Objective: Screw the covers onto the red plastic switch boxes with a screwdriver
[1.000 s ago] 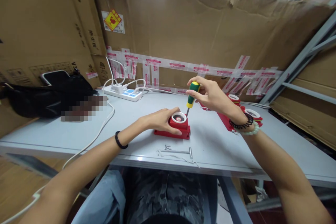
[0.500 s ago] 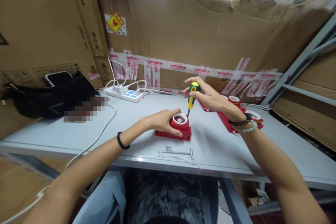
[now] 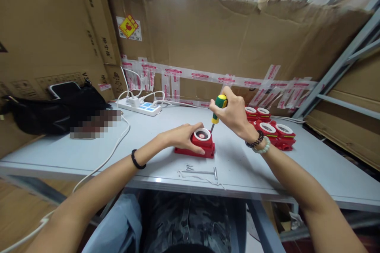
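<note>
A red housing [image 3: 209, 149] with a round white ring on top sits on the table in front of me. My left hand [image 3: 184, 137] grips it from the left, thumb along the near side and fingers over the back. In my right hand [image 3: 233, 111] is a screwdriver [image 3: 220, 102] with a green and yellow handle, held steeply with its shaft down. Its tip meets the back right corner of the housing; what lies under the tip is hidden. Several small screws [image 3: 189, 167] and a T-shaped metal tool [image 3: 204, 172] lie on the near side.
More red housings with white rings [image 3: 276, 132] stand together at the right. A white power strip [image 3: 139, 106] with plugged cables lies at the back left, beside a black bag [image 3: 59, 106]. A cardboard wall [image 3: 190, 35] closes off the table's back edge.
My right hand has turned around the screwdriver handle, its wrist swinging left and its fingers closing further. The left hand and the red housing have stayed in place.
</note>
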A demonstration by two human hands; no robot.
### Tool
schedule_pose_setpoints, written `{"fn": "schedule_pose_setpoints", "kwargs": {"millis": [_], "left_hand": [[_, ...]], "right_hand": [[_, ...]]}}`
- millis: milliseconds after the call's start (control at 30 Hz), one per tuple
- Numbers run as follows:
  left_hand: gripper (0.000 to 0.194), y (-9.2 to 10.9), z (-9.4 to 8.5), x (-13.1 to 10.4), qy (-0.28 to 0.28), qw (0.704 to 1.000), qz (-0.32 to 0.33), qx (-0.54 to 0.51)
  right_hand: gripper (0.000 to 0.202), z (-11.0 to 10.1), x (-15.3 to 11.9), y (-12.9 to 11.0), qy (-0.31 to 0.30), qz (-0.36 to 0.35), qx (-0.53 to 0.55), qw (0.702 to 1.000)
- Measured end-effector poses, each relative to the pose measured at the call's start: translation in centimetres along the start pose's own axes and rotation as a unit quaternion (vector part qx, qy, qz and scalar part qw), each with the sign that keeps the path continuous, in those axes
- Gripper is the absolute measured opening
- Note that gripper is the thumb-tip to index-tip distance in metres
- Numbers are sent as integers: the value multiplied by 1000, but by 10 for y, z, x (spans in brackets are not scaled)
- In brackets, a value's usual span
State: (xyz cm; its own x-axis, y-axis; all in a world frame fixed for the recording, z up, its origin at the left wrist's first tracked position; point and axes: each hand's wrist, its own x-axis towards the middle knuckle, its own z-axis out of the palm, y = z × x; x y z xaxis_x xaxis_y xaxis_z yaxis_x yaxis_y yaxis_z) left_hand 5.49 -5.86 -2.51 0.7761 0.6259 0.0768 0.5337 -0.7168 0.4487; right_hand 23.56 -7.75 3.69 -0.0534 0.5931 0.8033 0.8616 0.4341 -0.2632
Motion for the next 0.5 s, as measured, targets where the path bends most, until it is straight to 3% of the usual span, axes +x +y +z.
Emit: {"fn": "schedule_pose_setpoints", "kwargs": {"millis": [133, 233, 300, 367, 433, 500], "left_hand": [[66, -1, 1, 1, 2, 1000, 2, 11], [66, -1, 1, 1, 4, 1000, 1, 11], [65, -1, 0, 0, 1, 1000, 1, 3], [64, -1, 0, 0, -3, 1000, 3, -3], [64, -1, 0, 1, -5, 1000, 1, 1], [65, -1, 0, 1, -5, 1000, -5, 5]], "right_hand": [[24, 0, 0, 0, 1, -6, -11, 1000], [18, -6, 1, 1, -41, -17, 36, 998], [17, -15, 2, 3, -111, -30, 111, 987], [29, -27, 5, 7, -210, -44, 194, 957], [29, -38, 8, 10, -298, -55, 228, 925], [23, -43, 9, 13, -327, -55, 218, 918]]}}
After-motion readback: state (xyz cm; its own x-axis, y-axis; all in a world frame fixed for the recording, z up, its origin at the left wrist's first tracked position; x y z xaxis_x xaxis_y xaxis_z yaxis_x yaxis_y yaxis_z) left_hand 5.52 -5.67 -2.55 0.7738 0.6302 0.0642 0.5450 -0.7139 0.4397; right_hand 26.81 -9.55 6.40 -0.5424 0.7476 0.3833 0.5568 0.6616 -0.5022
